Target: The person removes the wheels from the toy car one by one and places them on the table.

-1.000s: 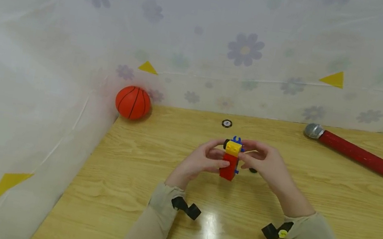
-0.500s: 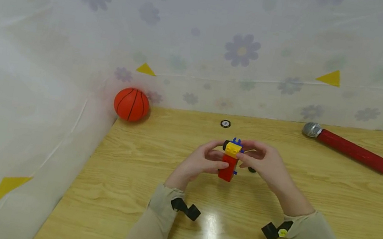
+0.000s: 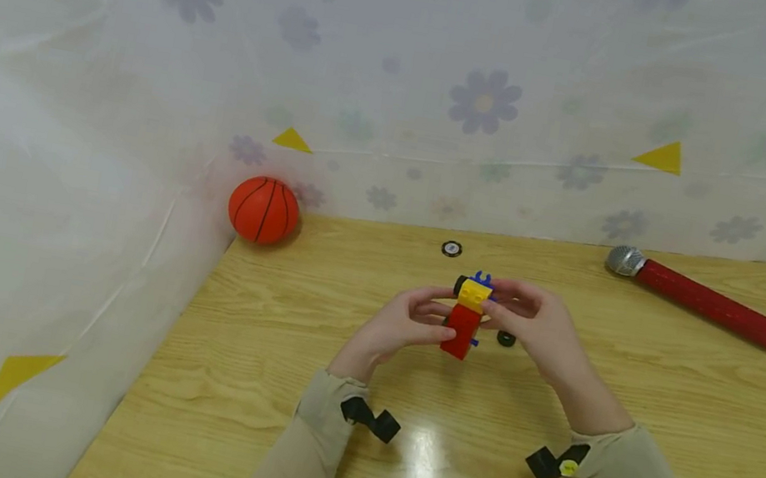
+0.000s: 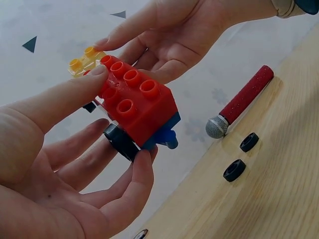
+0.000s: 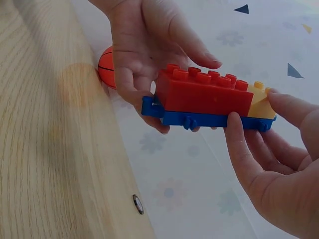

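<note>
Both hands hold a building-block toy car above the table. It has a red brick (image 5: 204, 94) and a yellow brick (image 5: 259, 103) on a blue base (image 5: 219, 120). My left hand (image 3: 391, 329) grips the red part, thumb on top and fingers under the wheel side. At the yellow end, my right hand (image 3: 541, 329) pinches the car between thumb and fingers. A black wheel (image 4: 121, 141) sits on the side toward the left hand; the side in the right wrist view shows bare blue axle stubs. Loose wheels (image 4: 234, 170) lie on the table beyond.
An orange toy basketball (image 3: 263, 211) rests at the table's back left corner. A red-handled microphone (image 3: 710, 304) lies at the back right. Near the back edge is a small black-and-white disc (image 3: 452, 248). A flowered white sheet (image 3: 393, 88) hangs behind the wooden table (image 3: 237, 384).
The toy car has tilted and shifted slightly right and up in the hands. More of a loose wheel now shows below the right hand.
</note>
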Demonstrator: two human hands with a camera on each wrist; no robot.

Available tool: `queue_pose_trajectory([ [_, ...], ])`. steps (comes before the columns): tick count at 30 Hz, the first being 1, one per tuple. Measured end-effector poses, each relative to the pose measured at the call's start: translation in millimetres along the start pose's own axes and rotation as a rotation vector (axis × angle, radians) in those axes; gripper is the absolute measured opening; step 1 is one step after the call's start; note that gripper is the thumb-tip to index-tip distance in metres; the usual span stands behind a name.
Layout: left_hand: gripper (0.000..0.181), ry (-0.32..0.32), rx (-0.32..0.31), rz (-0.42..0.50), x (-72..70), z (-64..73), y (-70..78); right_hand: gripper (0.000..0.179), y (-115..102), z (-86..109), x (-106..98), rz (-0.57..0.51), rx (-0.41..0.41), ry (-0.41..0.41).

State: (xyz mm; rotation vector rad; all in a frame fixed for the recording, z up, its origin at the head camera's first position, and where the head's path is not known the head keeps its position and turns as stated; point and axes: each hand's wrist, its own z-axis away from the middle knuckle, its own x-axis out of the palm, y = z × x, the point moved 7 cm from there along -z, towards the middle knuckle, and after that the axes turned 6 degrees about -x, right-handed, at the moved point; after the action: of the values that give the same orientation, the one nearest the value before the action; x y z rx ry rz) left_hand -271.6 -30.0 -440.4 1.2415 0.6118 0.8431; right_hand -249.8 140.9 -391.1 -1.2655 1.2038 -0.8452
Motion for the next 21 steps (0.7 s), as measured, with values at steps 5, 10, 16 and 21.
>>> queue_pose_trajectory([
  [5,0.062,0.020,-0.007,0.014,-0.4,0.8,1.5,0.053,-0.9,0.6,0.0,-0.022,0.001,0.000],
  [10,0.063,0.029,-0.006,0.011,-0.4,1.2,3.0,0.053,0.6,0.5,-0.7,-0.033,0.000,0.002],
  [16,0.063,0.033,-0.009,0.001,-1.2,0.0,2.0,0.053,3.7,0.4,-1.7,-0.047,0.005,0.000],
  [21,0.059,0.042,-0.010,0.006,-2.0,-0.9,0.2,0.053,2.9,1.4,-2.4,-0.048,-0.004,-0.003],
])
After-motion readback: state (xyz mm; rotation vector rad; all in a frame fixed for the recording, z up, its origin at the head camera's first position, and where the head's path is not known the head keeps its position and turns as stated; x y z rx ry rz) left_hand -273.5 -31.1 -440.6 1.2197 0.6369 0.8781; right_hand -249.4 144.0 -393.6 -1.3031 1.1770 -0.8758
